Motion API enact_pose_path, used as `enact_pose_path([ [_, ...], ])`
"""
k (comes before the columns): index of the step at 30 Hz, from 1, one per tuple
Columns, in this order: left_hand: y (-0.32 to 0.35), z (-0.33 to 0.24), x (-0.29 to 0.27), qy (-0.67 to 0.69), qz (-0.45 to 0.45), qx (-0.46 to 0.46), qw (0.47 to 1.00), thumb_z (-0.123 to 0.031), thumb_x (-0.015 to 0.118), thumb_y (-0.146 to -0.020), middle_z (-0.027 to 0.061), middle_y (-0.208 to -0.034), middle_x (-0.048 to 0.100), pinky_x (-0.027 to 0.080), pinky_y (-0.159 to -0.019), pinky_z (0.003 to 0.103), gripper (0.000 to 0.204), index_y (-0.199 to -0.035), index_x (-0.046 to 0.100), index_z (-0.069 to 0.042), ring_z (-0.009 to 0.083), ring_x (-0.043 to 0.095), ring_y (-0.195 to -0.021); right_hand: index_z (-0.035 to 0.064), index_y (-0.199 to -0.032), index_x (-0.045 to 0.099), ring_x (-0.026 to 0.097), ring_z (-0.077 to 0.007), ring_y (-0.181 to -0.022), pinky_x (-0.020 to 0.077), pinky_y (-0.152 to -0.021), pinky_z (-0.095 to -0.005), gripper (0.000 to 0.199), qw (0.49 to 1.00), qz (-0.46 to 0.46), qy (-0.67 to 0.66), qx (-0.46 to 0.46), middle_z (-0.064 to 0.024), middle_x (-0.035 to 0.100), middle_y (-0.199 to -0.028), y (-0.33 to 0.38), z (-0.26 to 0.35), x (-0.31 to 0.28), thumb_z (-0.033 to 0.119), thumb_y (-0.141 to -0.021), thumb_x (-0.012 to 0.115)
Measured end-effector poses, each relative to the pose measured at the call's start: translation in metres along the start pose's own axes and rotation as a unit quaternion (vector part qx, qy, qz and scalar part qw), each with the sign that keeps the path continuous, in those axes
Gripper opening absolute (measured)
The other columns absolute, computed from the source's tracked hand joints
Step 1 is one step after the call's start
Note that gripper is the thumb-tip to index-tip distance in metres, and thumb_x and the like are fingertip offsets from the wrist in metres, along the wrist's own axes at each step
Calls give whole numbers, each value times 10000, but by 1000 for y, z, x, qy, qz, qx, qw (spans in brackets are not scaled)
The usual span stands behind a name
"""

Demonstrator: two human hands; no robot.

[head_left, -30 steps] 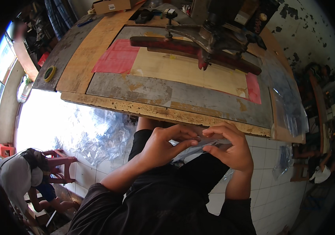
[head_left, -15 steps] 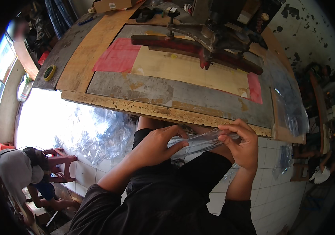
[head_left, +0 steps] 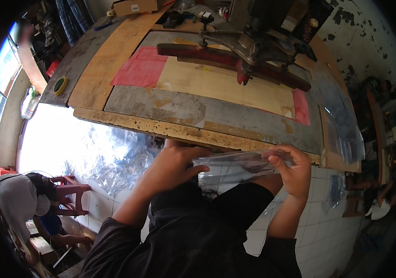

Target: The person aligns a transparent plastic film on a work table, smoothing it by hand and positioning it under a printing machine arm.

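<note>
A sheet of clear plastic film (head_left: 235, 167) stretches between my hands above my lap, just below the bench's front edge. My left hand (head_left: 172, 167) grips its left end, with thumb and fingers around the edge. At the other end, my right hand (head_left: 293, 172) pinches the film between thumb and bent fingers. Beyond my hands, a press machine's dark red bar (head_left: 235, 65) stands over a pale yellow sheet (head_left: 225, 85) with pink-red pieces (head_left: 137, 67) at its ends, on a grey board (head_left: 156, 109).
Crumpled clear plastic (head_left: 114, 160) is heaped on the floor to the left. More clear plastic (head_left: 341, 127) lies at the bench's right end. A tape roll (head_left: 60, 85) sits at the left edge. At lower left a person (head_left: 19, 199) bends beside a red stool (head_left: 75, 194).
My hands have moved apart, the left one leftward and the right one slightly rightward. The plastic film between them is spread wider and flatter.
</note>
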State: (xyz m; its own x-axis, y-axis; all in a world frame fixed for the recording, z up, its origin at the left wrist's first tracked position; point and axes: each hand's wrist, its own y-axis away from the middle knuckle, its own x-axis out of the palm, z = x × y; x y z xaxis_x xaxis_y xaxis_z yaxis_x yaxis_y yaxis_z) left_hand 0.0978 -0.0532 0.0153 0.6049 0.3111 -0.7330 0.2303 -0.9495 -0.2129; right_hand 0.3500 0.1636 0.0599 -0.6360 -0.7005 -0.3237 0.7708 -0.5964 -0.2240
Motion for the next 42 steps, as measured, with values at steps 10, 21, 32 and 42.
enact_pose_path([
  [10, -19, 6, -51, 57, 54, 34, 996, -320, 875, -894, 79, -854, 798, 606, -749, 379, 254, -998, 801, -101, 288, 782, -789, -37, -1143, 693, 765, -201, -939, 625, -855, -342, 183, 991, -3, -124, 55, -146, 788, -998, -7, -10, -13, 63, -1008, 765],
  [21, -61, 40, -51, 421, -66, -26, 905, -148, 745, -1044, 183, -1173, 764, 590, -986, 373, 433, -1385, 544, 27, 251, 756, -1132, 5, -1326, 645, 726, -162, -985, 526, -852, -277, 347, 976, -145, -163, 16, -97, 762, -1130, -39, -63, -19, 138, -1025, 757],
  [32, -70, 68, -35, 320, -67, -105, 939, -229, 724, -1066, 160, -1084, 821, 594, -934, 354, 309, -1048, 800, 70, 194, 771, -1011, 13, -1421, 620, 768, -194, -860, 518, -772, -281, 479, 979, -114, -161, 51, -149, 797, -1080, -42, -87, -25, 247, -1033, 773],
  [42, -72, 60, -24, 460, -127, -84, 875, -48, 697, -1060, 180, -1045, 792, 645, -883, 334, 418, -1440, 558, 56, 243, 797, -1010, 12, -1415, 622, 782, -205, -852, 519, -729, -282, 463, 980, -128, -140, 64, -152, 808, -1066, -44, -85, -24, 236, -1035, 762],
])
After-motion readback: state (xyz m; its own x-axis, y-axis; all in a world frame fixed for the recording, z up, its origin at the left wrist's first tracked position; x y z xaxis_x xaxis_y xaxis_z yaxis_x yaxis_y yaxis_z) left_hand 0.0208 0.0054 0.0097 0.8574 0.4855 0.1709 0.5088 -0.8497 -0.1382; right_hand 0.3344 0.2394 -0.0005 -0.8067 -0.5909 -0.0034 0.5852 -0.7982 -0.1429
